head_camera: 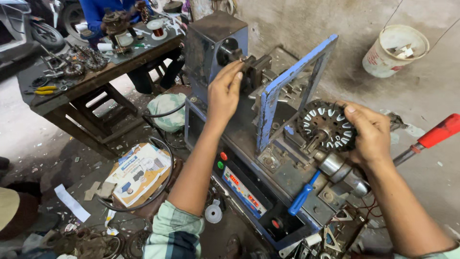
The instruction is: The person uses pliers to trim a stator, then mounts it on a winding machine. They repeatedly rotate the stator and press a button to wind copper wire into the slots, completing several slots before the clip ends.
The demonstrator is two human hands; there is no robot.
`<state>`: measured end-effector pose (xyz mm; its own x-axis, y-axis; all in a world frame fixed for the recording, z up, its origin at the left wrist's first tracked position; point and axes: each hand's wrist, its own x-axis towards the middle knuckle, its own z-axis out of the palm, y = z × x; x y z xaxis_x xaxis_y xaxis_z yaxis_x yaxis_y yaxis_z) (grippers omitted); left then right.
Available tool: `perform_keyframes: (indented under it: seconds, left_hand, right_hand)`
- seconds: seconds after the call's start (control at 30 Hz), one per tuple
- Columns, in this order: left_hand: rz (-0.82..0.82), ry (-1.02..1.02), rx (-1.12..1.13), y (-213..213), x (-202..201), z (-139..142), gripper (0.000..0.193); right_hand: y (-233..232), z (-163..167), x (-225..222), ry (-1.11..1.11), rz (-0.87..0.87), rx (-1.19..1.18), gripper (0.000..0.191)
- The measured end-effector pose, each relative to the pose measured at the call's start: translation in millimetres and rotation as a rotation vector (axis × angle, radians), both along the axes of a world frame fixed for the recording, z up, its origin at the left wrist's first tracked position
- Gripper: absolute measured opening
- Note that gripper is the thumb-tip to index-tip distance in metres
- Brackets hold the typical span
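The left hand [224,91] is gripping the dark chuck [249,67] of the blue winding machine [268,158], fingers curled tight around it to steady it. The right hand [371,132], fingers wrapped around its rim, is seating the slotted stator [326,125] on the right-hand spindle

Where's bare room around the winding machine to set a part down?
Bare concrete floor between the white bucket and the red-handled lever. Crowded: machine top around the stator, wooden bench, and floor by the cardboard box.
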<state>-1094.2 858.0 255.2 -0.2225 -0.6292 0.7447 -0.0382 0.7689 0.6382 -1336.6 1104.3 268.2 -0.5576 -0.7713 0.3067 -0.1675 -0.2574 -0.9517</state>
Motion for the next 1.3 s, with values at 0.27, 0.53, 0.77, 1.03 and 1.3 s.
perform_keyframes:
  seconds: [0.27,0.53,0.77,1.03,1.3]
  left_hand:
    - [-0.021,0.13,0.107,1,-7,-20,0.028]
    - [0.071,0.0,0.029,2,-4,-5,0.027]
    - [0.186,0.019,-0.122,26,1,28,0.029]
    - [-0.115,0.06,0.124,192,-1,43,0.018]
    - [-0.427,0.143,0.732,184,-56,13,0.039]
  right_hand:
    - [6,-6,-4,-0.079,0.045,-0.115,0.036]
    - [11,-15,-4,-0.144,0.058,-0.125,0.036]
    - [19,-9,5,-0.092,0.171,-0.171,0.038]
    - [10,-27,-14,0.046,0.053,-0.199,0.032]
    - [6,-22,-8,-0.027,0.08,-0.201,0.032]
